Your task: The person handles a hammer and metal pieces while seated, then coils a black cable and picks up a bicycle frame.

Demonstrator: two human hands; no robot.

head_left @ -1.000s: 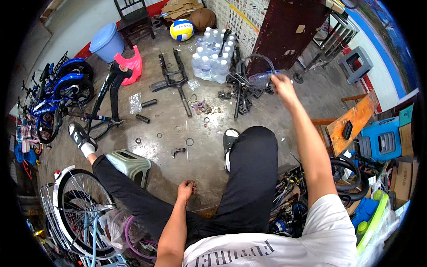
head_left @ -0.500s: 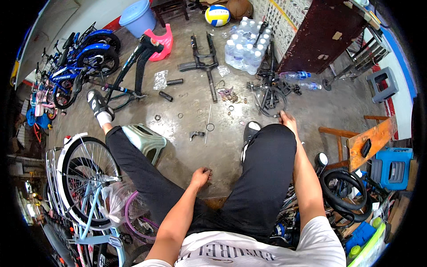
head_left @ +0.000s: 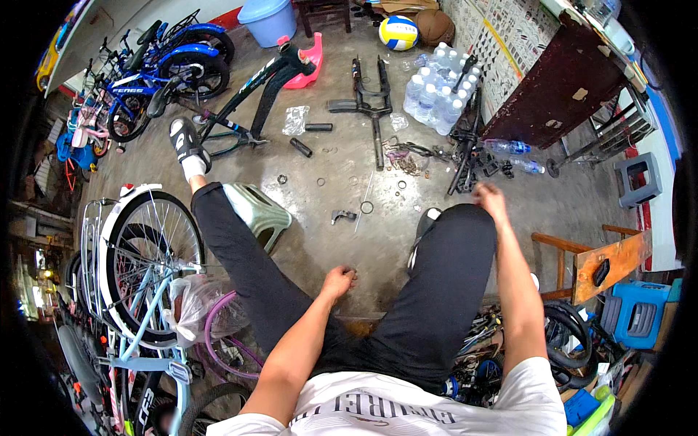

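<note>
My left hand (head_left: 339,282) hovers between my knees with its fingers curled in; whatever they may hold is hidden. Past my right knee, my right hand (head_left: 491,201) reaches out beside a heap of black bicycle parts (head_left: 465,156). Its fingers are drawn together and too blurred to show whether anything is between them. A brake lever (head_left: 343,216), a thin rod (head_left: 363,207) and a dark ring (head_left: 366,207) lie on the floor ahead. Farther off rest a black bicycle fork (head_left: 374,112), small loose hardware (head_left: 402,162), and two black tubes (head_left: 300,147).
A dark bicycle frame (head_left: 251,91) lies far left, near a pale plastic stool (head_left: 258,211). Packed water bottles (head_left: 440,94) stand beyond the parts heap. Bicycles with a white-rimmed wheel (head_left: 153,254) crowd my left; a wooden stool (head_left: 611,265) and tyres (head_left: 567,334) are right.
The view has swung, so the scene sits farther right. My right hand has drawn away from the looped cable beside the black parts. My left hand stays curled between my knees.
</note>
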